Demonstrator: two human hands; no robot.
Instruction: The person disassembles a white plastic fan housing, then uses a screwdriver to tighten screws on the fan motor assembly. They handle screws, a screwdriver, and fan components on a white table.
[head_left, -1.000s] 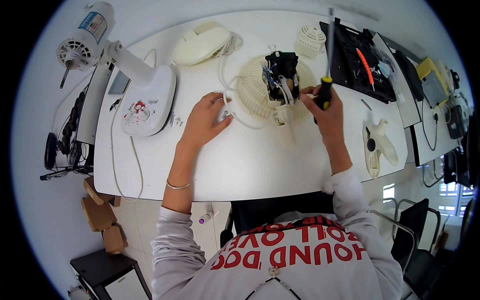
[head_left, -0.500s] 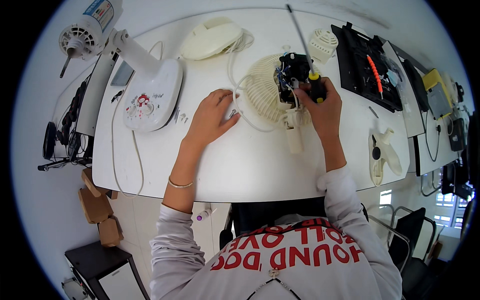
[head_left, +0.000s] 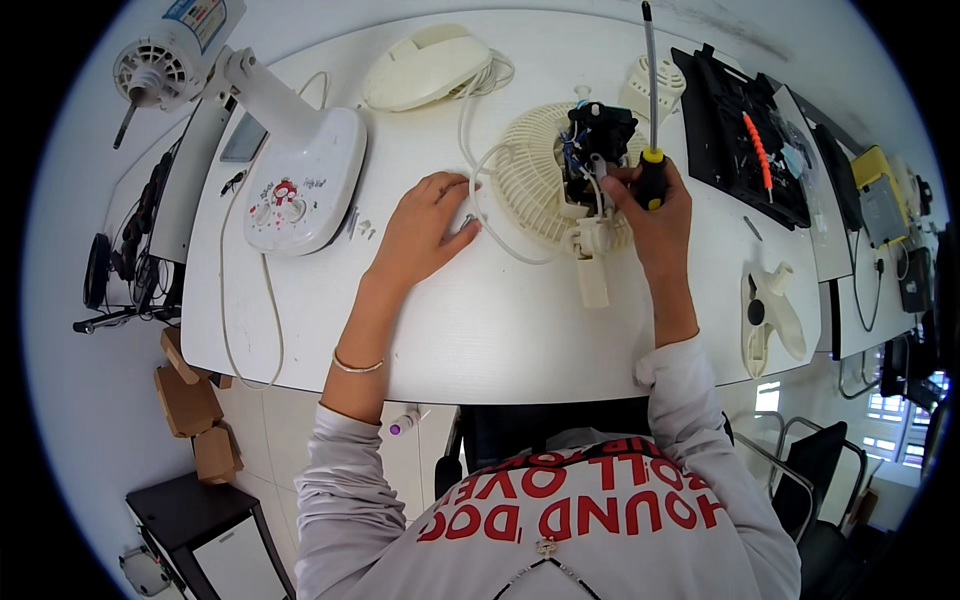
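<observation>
A person's two bare hands work at a white tabletop (head_left: pixel 500 350), seen from above. The right hand (head_left: pixel 662 218) is closed around a long screwdriver with a black-and-yellow handle (head_left: pixel 652 182), its steel shaft pointing toward the far edge of the table. The thumb and fingertips of that hand are beside an exposed black fan motor with blue and white wires (head_left: pixel 603 128); whether they touch it cannot be told. The motor sits on a round, cream plastic fan grille (head_left: pixel 525 185), right of the table's centre.

The left hand (head_left: pixel 425 222) lies relaxed on the tabletop, thumb apart from loosely bent fingers, grasping nothing visible. Its fingertips are next to a thin white cable (head_left: pixel 478 205), with small metal screws (head_left: pixel 467 220) near the thumb.

Writing: large red capital letters cross the person's pale long-sleeved shirt (head_left: pixel 620 560), upside down in this view. At left stands a white fan stand (head_left: pixel 300 180); its base bears a red cartoon figure and small dark lettering, and its motor housing carries a blue-and-white printed label (head_left: pixel 203 18), partly cut off and too small to read.
</observation>
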